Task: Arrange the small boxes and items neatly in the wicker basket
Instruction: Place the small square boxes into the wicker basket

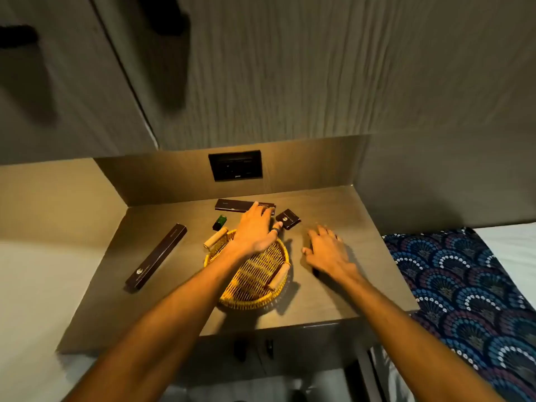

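Your two bare forearms reach in from the bottom edge toward a wooden worktop (333, 300) set in a corner. Nearest you sits the wicker basket (255, 280), round and shallow, with nothing visible in the part you can see; your left forearm crosses over its 10 o'clock side. One wooden handle (279, 276) stands at the basket's 3 o'clock rim and another handle (215, 238) at its 11 o'clock rim.

At the basket's 9 o'clock, well apart from it, a long dark box (156, 259) lies flat and slanted on the worktop.

Your right hand (329, 252) rests palm down at the basket's 2 o'clock, fingers spread apart and flat; a dark edge shows under the wrist, too hidden to identify.

Your left hand (255, 230) hovers over the basket's 12 o'clock rim, a dark ring on one finger, fingers loosely apart, the tips reaching onto a second long box (232, 205) lying crosswise at the back. I cannot tell whether they grip it.

Just left of that hand stands a small green bottle (219, 222). Just right of it lies a small square box (288, 219), dark, with a pale emblem.

On the back wall is a black socket panel (235, 165). A patterned blue cloth (464, 285) lies at 3 o'clock, beside the worktop.
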A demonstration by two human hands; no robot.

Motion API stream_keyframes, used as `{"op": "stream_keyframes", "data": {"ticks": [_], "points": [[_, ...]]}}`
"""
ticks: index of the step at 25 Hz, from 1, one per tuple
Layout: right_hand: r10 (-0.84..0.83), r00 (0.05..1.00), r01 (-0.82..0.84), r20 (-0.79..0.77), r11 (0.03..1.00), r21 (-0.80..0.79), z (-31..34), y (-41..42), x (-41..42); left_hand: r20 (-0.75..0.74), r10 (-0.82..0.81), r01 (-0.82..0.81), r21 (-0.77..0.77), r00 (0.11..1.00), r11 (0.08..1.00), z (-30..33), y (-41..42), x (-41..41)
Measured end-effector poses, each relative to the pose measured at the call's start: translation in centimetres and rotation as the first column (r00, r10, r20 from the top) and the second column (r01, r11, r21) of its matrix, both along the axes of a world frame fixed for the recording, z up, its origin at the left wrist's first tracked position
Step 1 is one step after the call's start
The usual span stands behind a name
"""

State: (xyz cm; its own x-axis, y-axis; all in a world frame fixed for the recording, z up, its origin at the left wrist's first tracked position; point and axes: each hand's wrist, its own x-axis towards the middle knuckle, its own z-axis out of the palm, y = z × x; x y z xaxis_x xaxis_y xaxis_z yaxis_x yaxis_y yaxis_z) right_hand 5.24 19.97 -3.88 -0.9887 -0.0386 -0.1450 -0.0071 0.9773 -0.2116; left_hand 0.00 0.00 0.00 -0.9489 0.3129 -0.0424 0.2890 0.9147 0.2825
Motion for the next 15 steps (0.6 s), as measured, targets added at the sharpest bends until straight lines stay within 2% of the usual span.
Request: {"op": "stream_keyframes", "data": {"ticks": [3, 5, 10, 13, 15], "points": [[0.060, 0.997, -0.061, 0.046, 0.998, 0.016, -0.3, 0.7, -0.1, 0.047, -0.042, 0.045, -0.073, 0.998, 0.996, -0.1, 1.6, -1.7], [0.075, 0.993, -0.073, 0.089, 0.997, -0.027, -0.3, 1.1, 0.1, 0.066, -0.056, 0.063, -0.101, 0.996, 0.993, 0.0, 3.0, -2.6], [0.065, 0.996, -0.055, 0.068, 0.989, -0.139, 0.3, 2.2, 0.1, 0.136, -0.017, 0.030, -0.092, 0.991, 0.995, -0.3, 5.5, -4.0], [0.061, 0.995, -0.046, 0.076, 0.982, -0.182, 0.6, 2.8, 0.0, 0.100, 0.000, 0.002, -0.020, 0.995, 1.000, -0.3, 5.6, -4.2], [0.068, 0.996, -0.057, 0.052, 0.978, -0.203, 1.0, 3.0, -0.3, 0.038, 0.017, -0.021, 0.111, 0.999, 0.994, 0.3, 4.7, -3.7]]}}
